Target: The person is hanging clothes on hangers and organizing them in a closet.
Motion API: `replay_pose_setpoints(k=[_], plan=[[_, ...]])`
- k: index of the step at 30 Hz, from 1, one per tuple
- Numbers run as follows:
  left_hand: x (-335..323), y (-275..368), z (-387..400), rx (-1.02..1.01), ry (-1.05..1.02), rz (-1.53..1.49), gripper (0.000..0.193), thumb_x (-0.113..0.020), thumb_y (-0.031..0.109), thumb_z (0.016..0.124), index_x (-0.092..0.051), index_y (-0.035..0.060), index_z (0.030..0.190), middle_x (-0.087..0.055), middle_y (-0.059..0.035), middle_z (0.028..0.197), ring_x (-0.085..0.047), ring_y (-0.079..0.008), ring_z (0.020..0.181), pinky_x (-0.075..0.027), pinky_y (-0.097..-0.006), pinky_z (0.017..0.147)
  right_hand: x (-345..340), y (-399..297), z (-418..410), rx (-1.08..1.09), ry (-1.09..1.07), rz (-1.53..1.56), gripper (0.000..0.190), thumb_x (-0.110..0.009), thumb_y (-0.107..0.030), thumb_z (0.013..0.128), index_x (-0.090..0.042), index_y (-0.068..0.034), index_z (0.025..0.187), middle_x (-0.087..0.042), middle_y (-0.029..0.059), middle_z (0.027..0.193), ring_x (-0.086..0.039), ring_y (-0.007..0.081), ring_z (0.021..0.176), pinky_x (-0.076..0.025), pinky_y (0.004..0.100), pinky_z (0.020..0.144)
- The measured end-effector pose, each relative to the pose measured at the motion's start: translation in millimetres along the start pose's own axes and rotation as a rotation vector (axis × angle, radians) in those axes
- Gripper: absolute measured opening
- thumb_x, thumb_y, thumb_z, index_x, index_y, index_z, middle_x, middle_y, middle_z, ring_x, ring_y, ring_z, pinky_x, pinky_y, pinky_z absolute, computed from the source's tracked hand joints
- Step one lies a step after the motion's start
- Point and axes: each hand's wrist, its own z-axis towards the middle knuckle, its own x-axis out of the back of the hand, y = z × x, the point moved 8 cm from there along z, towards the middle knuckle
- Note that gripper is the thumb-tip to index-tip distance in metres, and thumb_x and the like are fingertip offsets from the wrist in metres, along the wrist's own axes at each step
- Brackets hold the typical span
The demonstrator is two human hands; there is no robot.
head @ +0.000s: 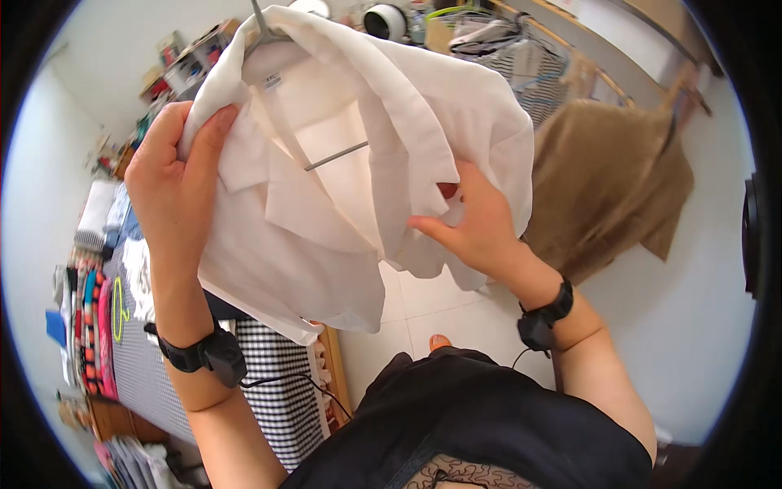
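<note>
A white jacket (305, 275) with notched lapels hangs before me on a grey clothes hanger (264, 33). The hook runs out at the top of the view, and the hanger's bar shows inside the open front. My left hand (177, 159) pinches the collar on the left side between thumb and fingers. On the other side, my right hand (479, 220) has its fingers behind the right-hand lapel (421, 140). Its thumb lies spread in front, near the lapel's lower corner. The jacket partly hides those fingers.
A bed (159, 367) with checked cloth is at left, bearing folded clothes (91, 330) and a yellow-green hanger (118, 308). A brown garment (605, 183) hangs at right, near a wooden clothes rail (568, 46) with more clothes. Black wrist straps (198, 354) have cables. Pale floor tiles (421, 299) show below.
</note>
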Motion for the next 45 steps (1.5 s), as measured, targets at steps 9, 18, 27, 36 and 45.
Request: replay_pose_setpoints(k=[9, 18, 27, 36, 45], plan=[[42, -31, -25, 0.216, 0.100, 0.299, 0.023, -0.070, 0.023, 0.084, -0.065, 0.0017, 0.087, -0.057, -0.0035, 0.065, -0.048, -0.0082, 0.061, -0.039, -0.0237, 0.056, -91, 5, -3, -0.358, -0.771, 1.162, 0.032, -0.056, -0.022, 0.094, -0.058, 0.002, 0.115, -0.066, 0.0025, 0.104, -0.062, 0.0148, 0.096, -0.049, 0.0303, 0.082], [139, -34, -108, 0.361, 0.230, 0.382, 0.017, -0.071, 0.013, 0.083, -0.062, -0.0006, 0.084, -0.053, -0.0009, 0.065, -0.045, -0.0062, 0.061, -0.037, -0.0217, 0.056, -150, -76, -49, 0.396, -1.252, 0.644, 0.032, -0.060, -0.016, 0.088, -0.058, 0.002, 0.115, -0.065, 0.0167, 0.101, -0.062, 0.0273, 0.094, -0.049, 0.0324, 0.083], [294, 6, -230, 0.469, 0.335, 0.488, 0.012, -0.069, 0.008, 0.084, -0.061, -0.0013, 0.087, -0.053, 0.0034, 0.069, -0.042, -0.0032, 0.065, -0.035, -0.0181, 0.059, -153, -156, 31, 0.554, -0.437, 0.614, 0.076, -0.070, -0.034, 0.083, -0.032, -0.005, 0.141, -0.035, 0.0147, 0.144, -0.037, 0.0251, 0.131, -0.032, 0.0416, 0.105], [478, 70, -389, 0.627, 0.520, 0.603, 0.015, -0.067, 0.012, 0.087, -0.060, -0.0006, 0.086, -0.052, 0.0053, 0.072, -0.041, -0.0032, 0.067, -0.035, -0.0177, 0.062, -267, -337, -118, 0.399, -0.975, 1.172, 0.042, -0.047, -0.018, 0.097, -0.042, -0.002, 0.136, -0.052, 0.0089, 0.130, -0.048, 0.0165, 0.117, -0.035, 0.0285, 0.100], [598, 192, -517, 0.781, 0.740, 0.906, 0.016, -0.069, 0.013, 0.086, -0.061, -0.0007, 0.085, -0.054, 0.0035, 0.072, -0.044, -0.0047, 0.068, -0.038, -0.0192, 0.063, -314, -521, -243, 0.399, -1.437, 1.424, 0.044, -0.050, -0.021, 0.095, -0.045, -0.001, 0.134, -0.052, 0.0081, 0.126, -0.047, 0.0136, 0.117, -0.034, 0.0290, 0.101]])
